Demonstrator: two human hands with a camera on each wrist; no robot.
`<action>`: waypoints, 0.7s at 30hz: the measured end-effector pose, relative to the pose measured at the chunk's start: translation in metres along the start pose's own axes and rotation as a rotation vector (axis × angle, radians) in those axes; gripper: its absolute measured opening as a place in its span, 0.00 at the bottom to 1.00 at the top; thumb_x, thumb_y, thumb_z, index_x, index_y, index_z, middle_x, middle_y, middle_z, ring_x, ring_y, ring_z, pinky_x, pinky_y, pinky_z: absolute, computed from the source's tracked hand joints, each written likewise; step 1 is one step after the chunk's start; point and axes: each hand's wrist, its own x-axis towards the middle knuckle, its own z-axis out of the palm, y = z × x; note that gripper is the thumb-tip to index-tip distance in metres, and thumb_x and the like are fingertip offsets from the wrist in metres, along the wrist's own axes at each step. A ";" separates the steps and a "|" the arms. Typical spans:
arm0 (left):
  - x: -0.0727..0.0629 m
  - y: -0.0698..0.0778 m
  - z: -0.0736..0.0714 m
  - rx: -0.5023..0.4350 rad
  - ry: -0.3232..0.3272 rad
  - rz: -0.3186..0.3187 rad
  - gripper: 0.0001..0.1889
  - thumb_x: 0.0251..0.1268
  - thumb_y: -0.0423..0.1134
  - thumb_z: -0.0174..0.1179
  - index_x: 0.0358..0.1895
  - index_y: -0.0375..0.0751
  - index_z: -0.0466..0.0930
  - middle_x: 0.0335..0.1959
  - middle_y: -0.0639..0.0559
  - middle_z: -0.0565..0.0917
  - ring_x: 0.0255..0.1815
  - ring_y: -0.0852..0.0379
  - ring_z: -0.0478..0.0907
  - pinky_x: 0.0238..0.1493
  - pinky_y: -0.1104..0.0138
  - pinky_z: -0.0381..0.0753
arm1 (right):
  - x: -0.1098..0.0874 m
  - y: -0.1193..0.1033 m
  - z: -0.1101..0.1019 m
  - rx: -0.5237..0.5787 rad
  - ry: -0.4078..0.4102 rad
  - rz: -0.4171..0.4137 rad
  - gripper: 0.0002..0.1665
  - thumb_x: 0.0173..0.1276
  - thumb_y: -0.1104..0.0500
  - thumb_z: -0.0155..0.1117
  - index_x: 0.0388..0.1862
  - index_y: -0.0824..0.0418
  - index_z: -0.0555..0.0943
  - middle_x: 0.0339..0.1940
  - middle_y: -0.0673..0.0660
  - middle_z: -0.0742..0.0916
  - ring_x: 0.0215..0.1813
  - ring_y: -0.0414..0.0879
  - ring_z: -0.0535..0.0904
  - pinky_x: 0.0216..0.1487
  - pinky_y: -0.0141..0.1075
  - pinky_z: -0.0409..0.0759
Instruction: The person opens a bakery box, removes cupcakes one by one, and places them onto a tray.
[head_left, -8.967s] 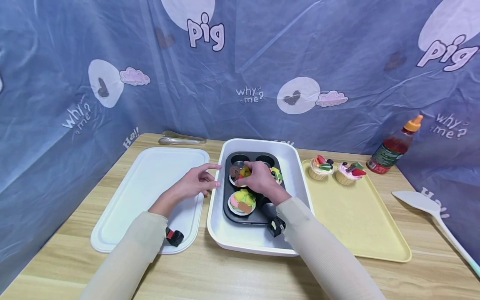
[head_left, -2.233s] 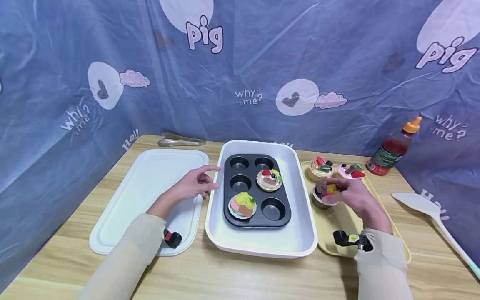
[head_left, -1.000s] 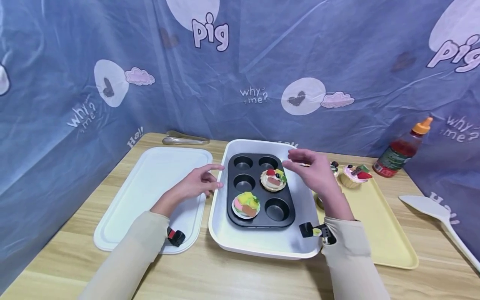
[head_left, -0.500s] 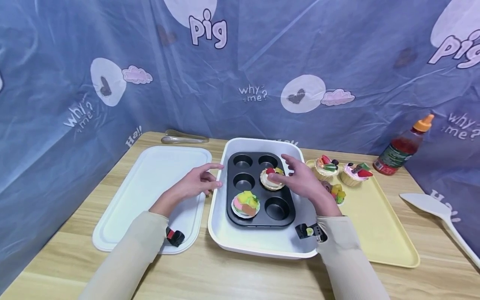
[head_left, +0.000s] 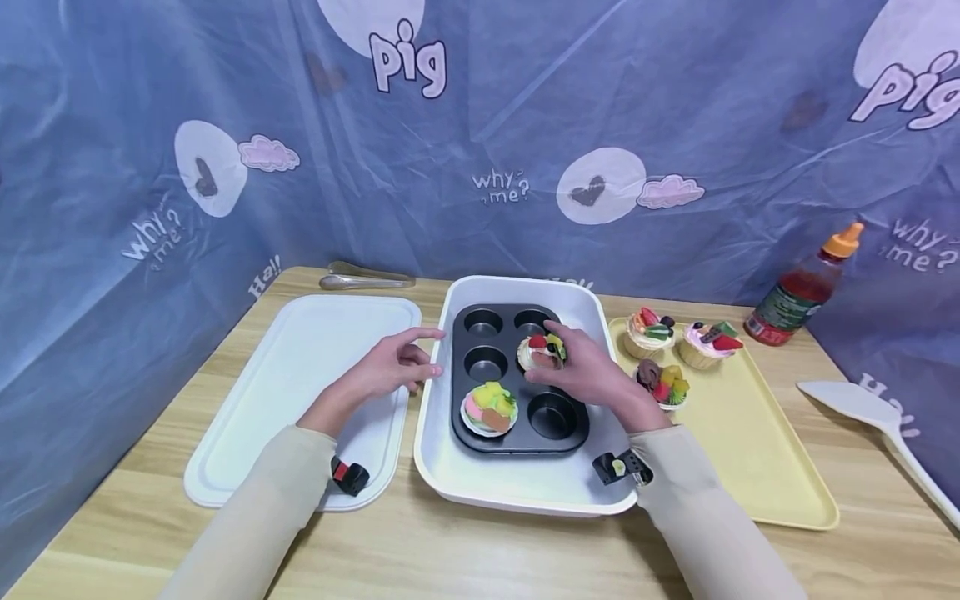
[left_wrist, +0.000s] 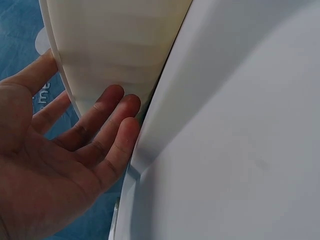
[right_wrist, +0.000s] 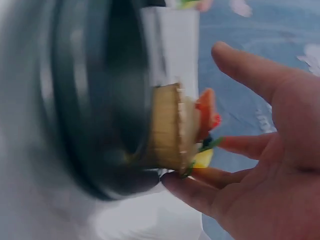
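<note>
My right hand [head_left: 588,371] reaches over the muffin tin [head_left: 517,447], its fingers spread about a fruit-topped cupcake [head_left: 534,354] in the middle right cup. In the right wrist view the thumb is apart from that cupcake [right_wrist: 167,125], while the other fingers lie along its far side, touching or almost so. A second cupcake [head_left: 489,408], with yellow and pink toppings, sits in the front left cup. My left hand [head_left: 390,364], fingers loosely bent, rests at the left wall of the white basin [head_left: 517,492]. In the left wrist view the fingertips are at the basin's rim [left_wrist: 59,65].
On the yellow tray [head_left: 742,458] stand a chocolate-topped cupcake [head_left: 662,385], a strawberry cupcake [head_left: 647,335] and a pink-cream cupcake [head_left: 708,346]. Behind them is a sauce bottle [head_left: 798,292]; a white spatula [head_left: 847,400] lies at right. A white tray [head_left: 300,400] and tongs [head_left: 367,279] are at left.
The chocolate-topped cupcake went from the tin to the yellow tray, where my right hand let go of it. That hand then moved left to the cupcake in the tin. The left hand stayed put.
</note>
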 end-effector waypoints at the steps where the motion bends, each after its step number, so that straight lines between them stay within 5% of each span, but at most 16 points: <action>1: 0.000 0.000 0.000 -0.001 0.003 -0.001 0.31 0.67 0.39 0.68 0.73 0.46 0.69 0.42 0.41 0.85 0.32 0.54 0.81 0.36 0.63 0.85 | 0.001 -0.001 0.001 -0.018 0.006 0.007 0.54 0.65 0.48 0.74 0.79 0.70 0.56 0.71 0.75 0.71 0.71 0.66 0.69 0.73 0.60 0.67; 9: 0.000 0.000 0.000 -0.009 -0.008 0.013 0.31 0.67 0.39 0.67 0.73 0.45 0.69 0.42 0.42 0.85 0.32 0.53 0.82 0.35 0.63 0.85 | 0.005 -0.004 0.005 -0.099 0.030 0.074 0.54 0.65 0.48 0.74 0.78 0.70 0.58 0.68 0.76 0.73 0.67 0.65 0.71 0.71 0.57 0.69; 21: -0.002 0.001 -0.001 -0.013 -0.002 0.025 0.31 0.67 0.38 0.67 0.72 0.44 0.69 0.41 0.42 0.85 0.32 0.54 0.81 0.34 0.63 0.85 | 0.008 0.000 0.009 -0.093 0.100 0.055 0.46 0.63 0.48 0.75 0.73 0.68 0.68 0.61 0.72 0.79 0.62 0.62 0.75 0.66 0.55 0.74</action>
